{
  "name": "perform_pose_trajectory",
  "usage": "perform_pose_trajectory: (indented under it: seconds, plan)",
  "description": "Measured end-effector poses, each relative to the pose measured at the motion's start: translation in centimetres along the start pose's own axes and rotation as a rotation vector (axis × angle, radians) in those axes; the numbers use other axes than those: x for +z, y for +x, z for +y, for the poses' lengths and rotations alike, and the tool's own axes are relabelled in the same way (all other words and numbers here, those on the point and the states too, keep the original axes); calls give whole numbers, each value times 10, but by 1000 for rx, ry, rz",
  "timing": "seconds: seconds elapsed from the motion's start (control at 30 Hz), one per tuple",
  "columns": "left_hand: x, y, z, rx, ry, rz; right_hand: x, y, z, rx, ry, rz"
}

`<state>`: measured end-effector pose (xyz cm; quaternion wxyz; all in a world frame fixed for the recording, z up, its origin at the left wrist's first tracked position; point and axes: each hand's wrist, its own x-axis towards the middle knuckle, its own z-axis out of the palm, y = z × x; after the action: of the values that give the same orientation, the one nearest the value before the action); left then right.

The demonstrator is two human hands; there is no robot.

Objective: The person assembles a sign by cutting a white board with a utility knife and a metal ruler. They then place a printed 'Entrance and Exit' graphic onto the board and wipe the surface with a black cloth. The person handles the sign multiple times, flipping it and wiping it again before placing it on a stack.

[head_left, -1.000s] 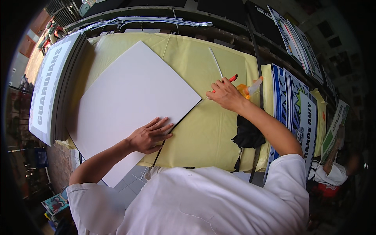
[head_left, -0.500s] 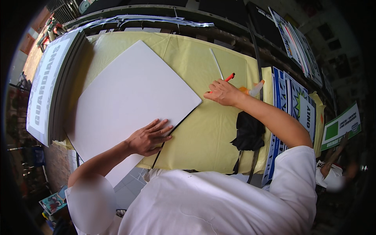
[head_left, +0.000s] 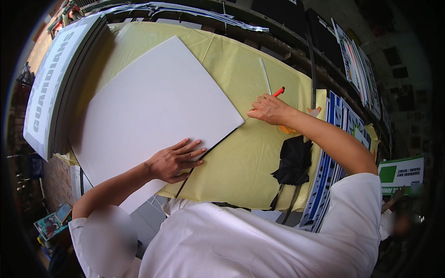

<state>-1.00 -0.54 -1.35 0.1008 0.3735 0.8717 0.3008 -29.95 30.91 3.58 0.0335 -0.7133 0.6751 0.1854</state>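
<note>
A large white sheet or board [head_left: 148, 102] lies diagonally on the yellow-covered table, a dark edge showing along its lower right side. My left hand [head_left: 174, 162] rests flat on it near that edge, fingers spread. Just off the board's right corner, my right hand [head_left: 271, 110] is closed around a slim red pen-like tool [head_left: 279, 91] with a dark end. Its other end is mostly hidden by the fingers. Beyond this hand lies a thin pale rod [head_left: 265, 76]. An orange item [head_left: 286, 129] shows partly under my right forearm, with a crumpled black cloth [head_left: 293, 160] nearer me.
A thick stack of printed boards [head_left: 55, 88] stands at the table's left end. Blue-and-white printed boards [head_left: 324, 171] lie on the right. Paper strips [head_left: 185, 10] run along the far side. Another person holds a green-and-white board [head_left: 401, 173] at far right.
The whole view has shifted and turned slightly. My right hand has drawn a little to the right, away from the board's corner, still holding the red tool. My left hand stays on the board.
</note>
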Motion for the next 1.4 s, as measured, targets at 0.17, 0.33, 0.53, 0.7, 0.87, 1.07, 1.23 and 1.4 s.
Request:
perform_pose_trajectory:
  seconds: [0.17,0.33,0.53,0.7,0.87,1.07,1.23,1.4]
  plan:
    - [-1,1,-1,-1,-3,-7,-6,-3,9,23,11,-27]
    - [1,1,-2,12,-2,12,2,-12,15,41,7,2]
    - [1,1,-1,12,4,12,4,-12,17,57,41,-25]
    - [3,2,0,40,26,55,9,-36,59,190,-14,-102]
    - [1,3,1,40,11,60,-17,-43,73,330,-116,-232]
    - [10,-1,1,164,167,151,-63,-7,8,620,202,82]
    - [8,-5,8,302,322,221,-65,-15,-73,851,682,301]
    - [-4,3,40,199,144,329,-56,-26,-139,1171,1046,216]
